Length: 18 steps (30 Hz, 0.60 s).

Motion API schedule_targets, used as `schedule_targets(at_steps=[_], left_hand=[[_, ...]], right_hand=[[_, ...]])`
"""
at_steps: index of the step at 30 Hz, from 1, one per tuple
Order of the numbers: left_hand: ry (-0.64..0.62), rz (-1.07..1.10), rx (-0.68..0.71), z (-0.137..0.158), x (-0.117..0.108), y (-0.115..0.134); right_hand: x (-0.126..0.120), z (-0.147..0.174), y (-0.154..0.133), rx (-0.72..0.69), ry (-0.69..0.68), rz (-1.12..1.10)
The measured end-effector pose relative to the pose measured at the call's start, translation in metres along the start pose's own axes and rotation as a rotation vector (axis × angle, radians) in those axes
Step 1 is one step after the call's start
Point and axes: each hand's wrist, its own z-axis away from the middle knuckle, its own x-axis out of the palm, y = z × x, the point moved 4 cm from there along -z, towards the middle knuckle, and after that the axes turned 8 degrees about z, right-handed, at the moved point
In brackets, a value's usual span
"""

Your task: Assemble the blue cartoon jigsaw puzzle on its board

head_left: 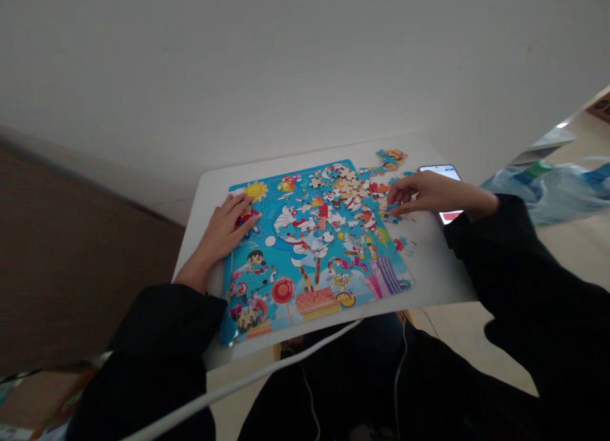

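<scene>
A blue cartoon jigsaw puzzle board lies on a small white table, partly filled in. Flat on its upper left part rests my left hand, fingers spread beside the printed sun. My right hand is over the board's right edge, fingers bent down among loose puzzle pieces. Its thumb and fingertips are close to the pieces, but whether they pinch one is too small to tell. Loose pieces, some with the bare wooden side up, are heaped on the board's upper right and spill onto the table.
A lit phone lies partly under my right wrist. More pieces sit at the table's back right. A pale wall stands behind the table. A white cable crosses in front, and plastic bottles are at the right.
</scene>
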Motion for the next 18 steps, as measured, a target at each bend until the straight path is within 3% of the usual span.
schedule_targets(at_steps=[5, 12, 16, 18], left_hand=[[0.001, -0.015, 0.008, 0.0, 0.001, 0.002], [-0.015, -0.014, -0.013, 0.003, 0.0, 0.008], [-0.026, -0.018, -0.008, 0.004, 0.0, 0.011], [-0.032, -0.023, -0.007, 0.004, 0.0, 0.012]], right_hand=[[0.012, -0.01, -0.034, -0.031, 0.05, -0.199], [0.06, -0.053, -0.147, -0.309, -0.147, -0.426], [0.091, -0.074, -0.194, -0.418, -0.211, -0.389], [0.096, -0.075, -0.207, -0.484, -0.167, -0.278]])
